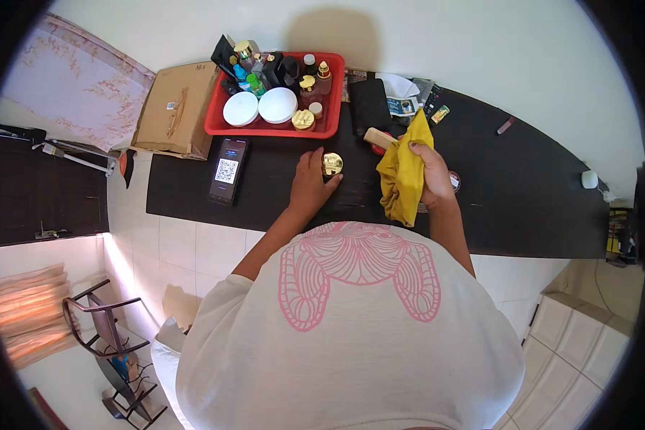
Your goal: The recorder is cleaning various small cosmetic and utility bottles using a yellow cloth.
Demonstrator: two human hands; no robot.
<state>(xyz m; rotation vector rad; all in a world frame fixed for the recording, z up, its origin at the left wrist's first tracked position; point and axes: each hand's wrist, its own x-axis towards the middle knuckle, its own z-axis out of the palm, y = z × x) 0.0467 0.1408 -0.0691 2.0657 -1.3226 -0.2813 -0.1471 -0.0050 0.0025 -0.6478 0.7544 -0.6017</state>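
Observation:
My left hand (pixel 310 181) curls around a small round container with a shiny gold lid (pixel 332 164), which stands on the black tabletop (pixel 516 204). In my right hand (pixel 433 173) is a bunched yellow cloth (pixel 406 177), hanging over the table. Just behind the cloth lies a light wooden object (pixel 380 137) across something round and red. A round item (pixel 454 181) shows partly beyond my right wrist. To the left of my left hand, a smartphone (pixel 229 171) lies with its screen lit, showing a printed-style code.
A red plastic tray (pixel 271 132) of bottles and white-lidded jars (pixel 278 105) stands at the back, beside a cardboard box (pixel 172 110). A black pouch (pixel 370 105), packets and a remote control (pixel 434 97) lie behind the cloth. A small tube (pixel 506 126) lies farther right.

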